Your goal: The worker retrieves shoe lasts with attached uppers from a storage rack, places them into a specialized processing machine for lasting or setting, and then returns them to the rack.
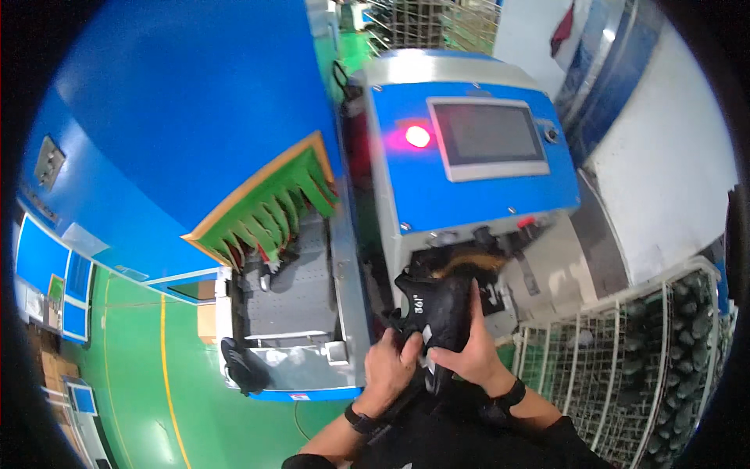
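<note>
A black shoe (439,309) with white markings is held in both hands in front of my body, just below the front of the blue control box. My left hand (392,366) is closed at its left side, thumb and fingers pinching near the opening. Along the right side my right hand (474,352) grips it, fingers stretched up the side and thumb across the front. Part of the shoe is hidden by the hands. Another dark shoe (246,367) rests at the near left corner of the conveyor.
The blue control box (398,191) carries a dark screen (488,133) and a glowing red light (418,137). Left of it, green strip flaps (273,215) hang over a grey conveyor (289,301), with a dark item under them. At right stands a white wire rack (617,336) with many dark pieces.
</note>
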`<action>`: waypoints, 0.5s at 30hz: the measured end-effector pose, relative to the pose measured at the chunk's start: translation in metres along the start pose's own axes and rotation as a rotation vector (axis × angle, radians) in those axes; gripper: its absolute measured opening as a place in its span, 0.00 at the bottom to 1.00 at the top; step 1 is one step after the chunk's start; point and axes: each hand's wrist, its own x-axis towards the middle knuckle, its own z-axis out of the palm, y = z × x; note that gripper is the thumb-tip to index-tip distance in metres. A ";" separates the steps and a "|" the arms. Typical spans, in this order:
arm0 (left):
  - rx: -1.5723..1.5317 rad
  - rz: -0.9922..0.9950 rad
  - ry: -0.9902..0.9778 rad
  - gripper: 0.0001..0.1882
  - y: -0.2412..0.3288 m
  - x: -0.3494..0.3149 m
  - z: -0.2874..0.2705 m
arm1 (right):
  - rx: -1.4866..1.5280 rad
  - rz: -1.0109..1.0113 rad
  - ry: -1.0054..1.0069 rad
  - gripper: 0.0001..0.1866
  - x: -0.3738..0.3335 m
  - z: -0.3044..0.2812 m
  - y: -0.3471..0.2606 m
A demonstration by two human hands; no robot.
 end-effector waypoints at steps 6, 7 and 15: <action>-0.240 0.021 -0.551 0.17 0.004 -0.011 0.068 | 0.238 0.526 0.043 0.46 -0.061 -0.098 0.076; -0.443 -0.089 -0.504 0.18 0.006 -0.012 0.074 | 0.463 0.626 0.164 0.43 -0.084 -0.120 0.119; -0.507 -0.312 -0.660 0.20 -0.033 -0.015 0.101 | -0.066 0.329 0.152 0.49 -0.047 -0.140 0.072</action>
